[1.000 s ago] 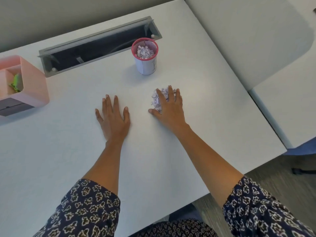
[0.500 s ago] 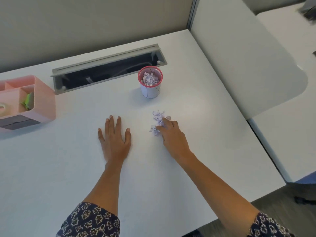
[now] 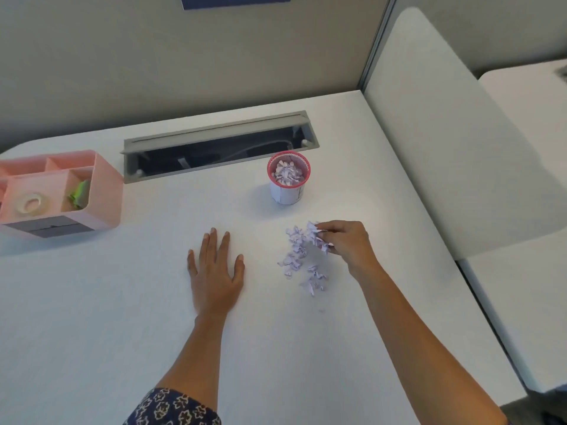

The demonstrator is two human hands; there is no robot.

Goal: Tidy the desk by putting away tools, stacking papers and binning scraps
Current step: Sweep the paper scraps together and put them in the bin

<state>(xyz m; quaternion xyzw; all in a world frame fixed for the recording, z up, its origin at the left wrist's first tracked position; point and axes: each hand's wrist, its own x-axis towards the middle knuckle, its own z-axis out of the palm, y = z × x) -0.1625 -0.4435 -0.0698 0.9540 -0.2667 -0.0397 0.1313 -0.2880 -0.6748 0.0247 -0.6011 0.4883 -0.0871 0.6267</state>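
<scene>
A loose pile of lilac paper scraps [image 3: 299, 259] lies on the white desk [image 3: 92, 317]. My right hand [image 3: 346, 243] pinches a small bunch of those scraps at the pile's upper right edge. My left hand [image 3: 214, 271] rests flat on the desk, palm down and fingers spread, left of the pile and apart from it. Behind the pile stands a small white cup with a pink mesh rim [image 3: 288, 179], filled with more lilac scraps.
A pink desk organiser [image 3: 104, 191] at the left holds a tape roll [image 3: 30, 204] and a green item. A grey open cable slot [image 3: 217, 145] runs along the back. A pale divider panel [image 3: 445, 148] borders the desk's right side.
My right hand lifted off the scraps and shifted right, now pinching some at the pile's edge. The scraps have spread into a looser pile. My left hand stayed flat; the camera tilted up.
</scene>
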